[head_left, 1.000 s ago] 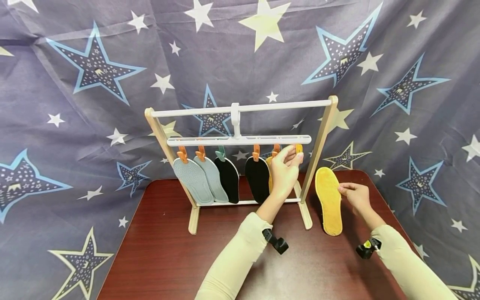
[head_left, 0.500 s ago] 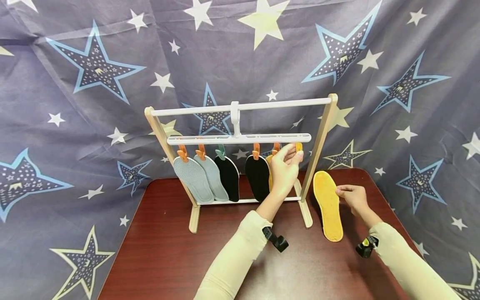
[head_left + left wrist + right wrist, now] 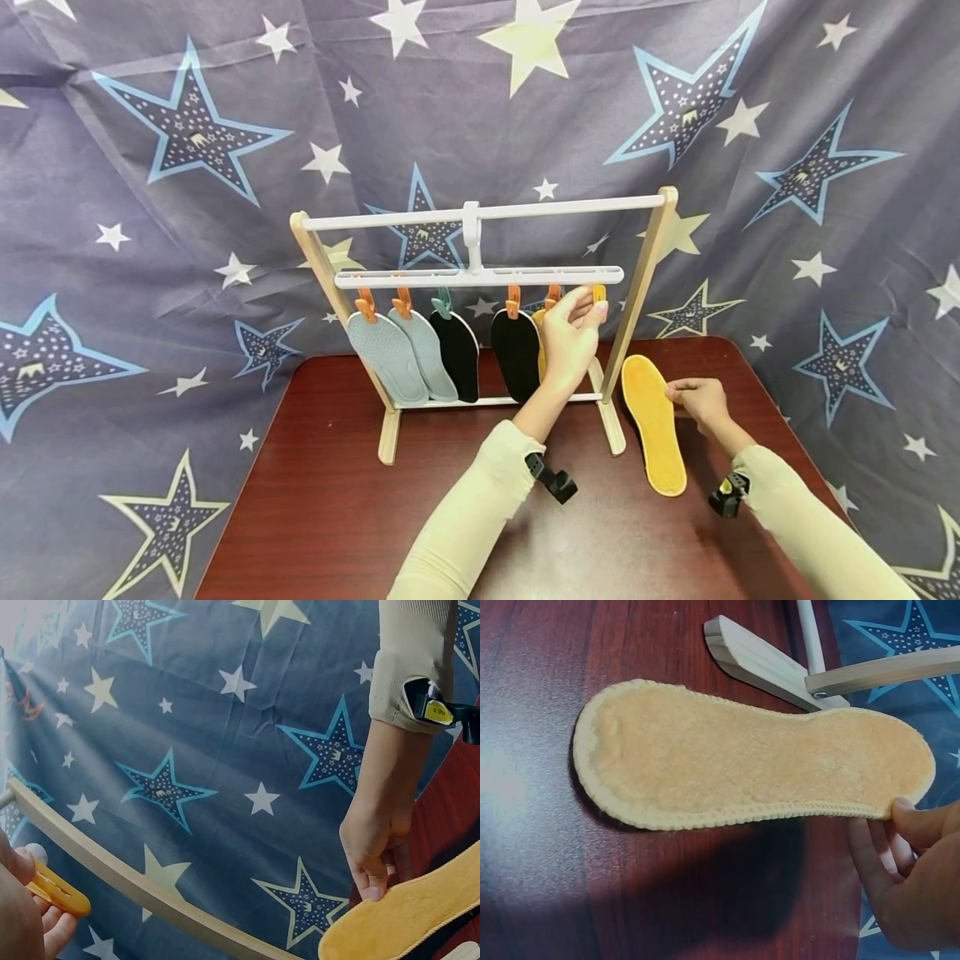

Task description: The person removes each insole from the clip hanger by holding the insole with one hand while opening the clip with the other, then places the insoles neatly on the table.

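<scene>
My right hand (image 3: 701,402) pinches the edge of a yellow insole (image 3: 654,425) near its upper end, right of the rack. Stitching along the insole's rim shows in the right wrist view, where the thumb lies on its fuzzy face. At the right end of the white hanger bar (image 3: 540,277), my left hand (image 3: 570,342) grips a yellow clip (image 3: 60,892) between thumb and fingers. Two grey insoles (image 3: 386,358), two black insoles (image 3: 514,354) and another yellow insole (image 3: 541,329) hang from orange and green clips; my left hand partly hides that yellow one.
A wooden rack (image 3: 645,283) with white rods holds the hanger by its hook (image 3: 471,233). Its feet (image 3: 611,429) stand on a dark red table (image 3: 330,500). Star-printed cloth (image 3: 225,167) covers the back and sides.
The right hand has moved slightly left and toward me, lowering the yellow insole and tilting it more. My left hand stays at the yellow clip.
</scene>
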Demonstrator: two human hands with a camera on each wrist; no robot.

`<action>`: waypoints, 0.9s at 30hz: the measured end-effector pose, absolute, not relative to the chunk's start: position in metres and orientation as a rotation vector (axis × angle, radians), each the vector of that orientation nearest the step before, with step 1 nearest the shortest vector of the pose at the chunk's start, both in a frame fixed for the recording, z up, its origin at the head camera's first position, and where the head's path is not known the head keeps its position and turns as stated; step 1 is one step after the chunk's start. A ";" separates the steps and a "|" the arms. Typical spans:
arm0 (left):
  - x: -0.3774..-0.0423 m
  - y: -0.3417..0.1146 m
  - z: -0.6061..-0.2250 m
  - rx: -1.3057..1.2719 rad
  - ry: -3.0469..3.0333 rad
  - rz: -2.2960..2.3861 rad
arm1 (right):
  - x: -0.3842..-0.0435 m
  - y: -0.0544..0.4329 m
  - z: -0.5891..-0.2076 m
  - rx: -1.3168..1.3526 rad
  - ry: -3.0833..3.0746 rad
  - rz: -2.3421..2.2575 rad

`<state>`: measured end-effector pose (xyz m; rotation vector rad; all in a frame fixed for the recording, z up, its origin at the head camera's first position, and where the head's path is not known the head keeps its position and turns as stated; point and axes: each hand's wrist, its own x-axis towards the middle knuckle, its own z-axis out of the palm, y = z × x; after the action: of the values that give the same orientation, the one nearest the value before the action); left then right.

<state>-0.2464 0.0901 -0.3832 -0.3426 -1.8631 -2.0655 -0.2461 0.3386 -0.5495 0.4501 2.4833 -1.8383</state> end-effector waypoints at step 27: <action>-0.250 0.090 -0.386 -0.349 -1.875 -2.059 | -0.246 0.338 -0.570 0.473 2.555 -1.686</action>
<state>-0.2496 0.0896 -0.3859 -0.3491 -1.8754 -2.0585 -0.2462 0.3376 -0.5700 0.4735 2.5552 -1.6863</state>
